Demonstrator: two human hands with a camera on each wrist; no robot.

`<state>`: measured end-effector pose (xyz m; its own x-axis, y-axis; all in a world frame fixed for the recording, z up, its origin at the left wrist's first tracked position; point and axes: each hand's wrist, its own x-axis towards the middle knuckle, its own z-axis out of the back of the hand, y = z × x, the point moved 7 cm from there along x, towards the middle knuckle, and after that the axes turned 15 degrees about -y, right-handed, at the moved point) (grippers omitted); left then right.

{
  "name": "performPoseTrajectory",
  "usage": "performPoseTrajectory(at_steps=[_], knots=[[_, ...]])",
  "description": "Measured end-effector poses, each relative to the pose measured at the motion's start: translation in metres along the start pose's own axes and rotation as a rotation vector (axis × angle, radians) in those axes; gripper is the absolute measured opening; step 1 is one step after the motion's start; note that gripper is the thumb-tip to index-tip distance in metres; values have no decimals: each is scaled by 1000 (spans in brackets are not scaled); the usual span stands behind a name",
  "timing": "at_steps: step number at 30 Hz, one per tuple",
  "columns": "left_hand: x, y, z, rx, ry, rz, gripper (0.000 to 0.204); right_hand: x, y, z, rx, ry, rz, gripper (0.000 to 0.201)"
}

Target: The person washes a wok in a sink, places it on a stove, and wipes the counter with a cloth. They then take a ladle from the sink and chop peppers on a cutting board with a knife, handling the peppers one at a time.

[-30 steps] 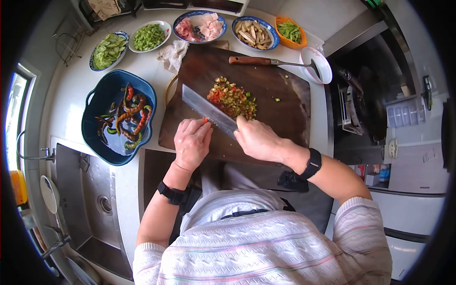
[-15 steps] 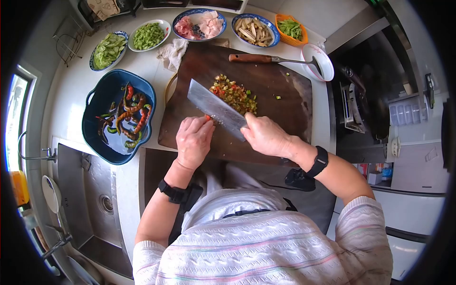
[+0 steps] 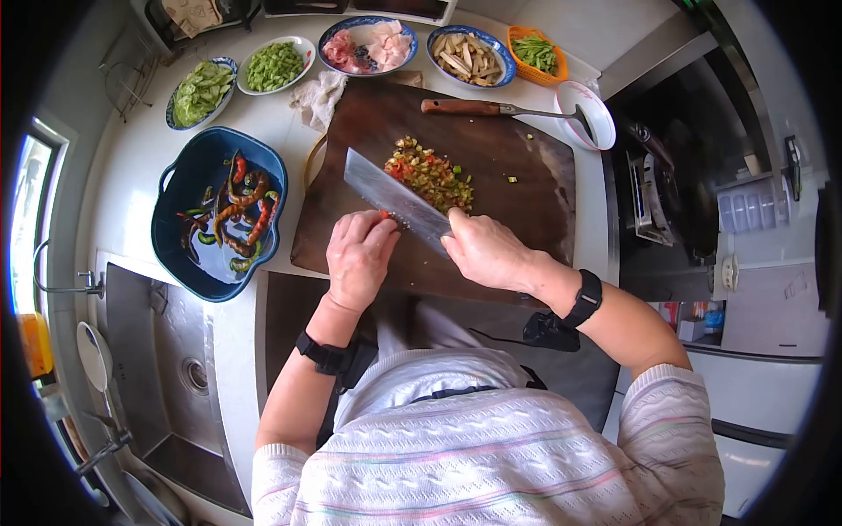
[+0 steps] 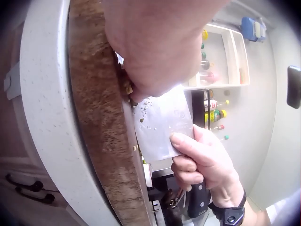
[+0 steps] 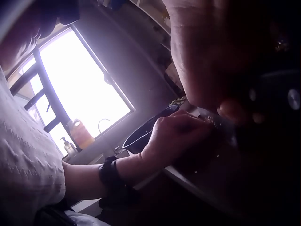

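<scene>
My right hand (image 3: 491, 252) grips a broad cleaver (image 3: 395, 200) over the front of the dark wooden cutting board (image 3: 360, 118). In the left wrist view its black handle (image 4: 198, 200) shows below the fist, and small bits cling to the blade. My left hand (image 3: 358, 254), fingers bent, holds a red pepper (image 3: 384, 214) down against the board beside the blade; most of the pepper is hidden under the fingers. Beyond the cleaver lies a pile of chopped red and green peppers (image 3: 431, 180). The right wrist view is dark, with the left hand (image 5: 171, 136) beside the blade.
A blue basin (image 3: 167, 237) of whole peppers stands left, above the sink (image 3: 180, 351). Plates of sliced greens (image 3: 202, 95), diced greens (image 3: 274, 67), meat (image 3: 386, 46) and pale strips (image 3: 469, 60) line the back. A wooden-handled spatula (image 3: 465, 108) reaches into a white bowl (image 3: 596, 101).
The cleaver and right hand have shifted a little right, the blade tip then slightly back left. My left hand has edged slightly right and away from the body, still holding the pepper.
</scene>
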<state>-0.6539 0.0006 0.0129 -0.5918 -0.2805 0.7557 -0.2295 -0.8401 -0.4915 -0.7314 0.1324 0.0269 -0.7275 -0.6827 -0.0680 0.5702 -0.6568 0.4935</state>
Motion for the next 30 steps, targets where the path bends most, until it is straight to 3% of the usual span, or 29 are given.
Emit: performPoseTrajectory(at_steps=[5,15,18,22,26,30], knots=[[1,1,12,23,16,127,29,-1,0,0,7,-22,18,22],[-8,8,14,4,-67,39,17,0,9,12,-26,30,-8,19],[-7,8,12,1,-55,43,17,-5,18,26,-48,45,11,18],[-8,8,11,-4,-65,46,17,-1,14,4,-69,73,16,17],[-8,7,11,12,-55,21,18,4,15,4,-21,0,39,20],[-8,7,11,9,-57,29,18,-1,20,15,-62,82,22,17]])
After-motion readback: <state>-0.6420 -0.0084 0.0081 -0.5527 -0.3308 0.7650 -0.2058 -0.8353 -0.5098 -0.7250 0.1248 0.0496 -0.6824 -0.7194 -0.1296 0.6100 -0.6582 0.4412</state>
